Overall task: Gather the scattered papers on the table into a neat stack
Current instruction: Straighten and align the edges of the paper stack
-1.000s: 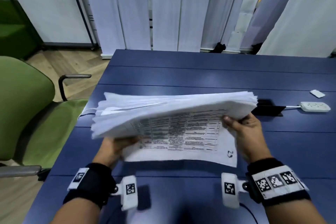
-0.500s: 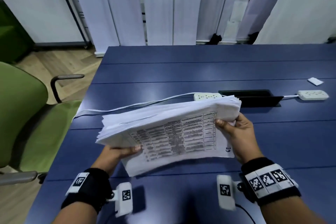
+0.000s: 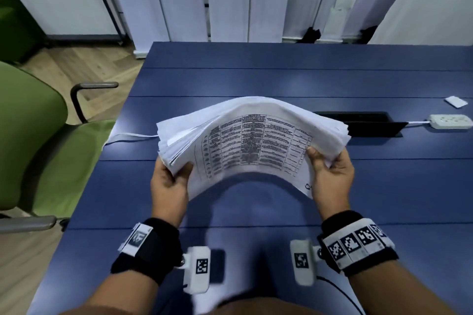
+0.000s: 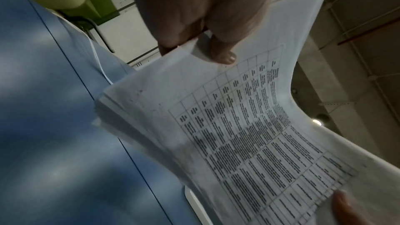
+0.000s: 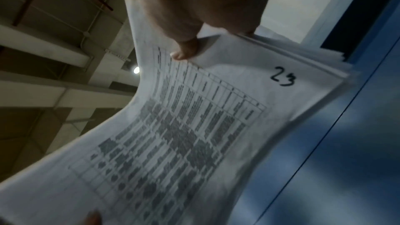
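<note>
A thick stack of white papers (image 3: 252, 135) is held up over the blue table (image 3: 256, 79), bowed upward in the middle. Its near sheet shows a printed table and a handwritten "23" (image 5: 282, 76). My left hand (image 3: 170, 181) grips the stack's left edge, thumb on the printed face (image 4: 224, 52). My right hand (image 3: 330, 174) grips the right edge, thumb on the same sheet (image 5: 184, 50). The sheets' edges are uneven on the left side (image 4: 121, 121). The fingers behind the stack are hidden.
A white power strip (image 3: 450, 121) lies at the right beside a black cable recess (image 3: 358, 123). A small white card (image 3: 457, 102) lies behind it. A white cable (image 3: 128, 137) runs off the table's left edge. A green chair (image 3: 38, 135) stands on the left.
The stack has been brought closer and tipped up, and both hands have pushed inward, so it now arches in the middle. The view has tilted down.
</note>
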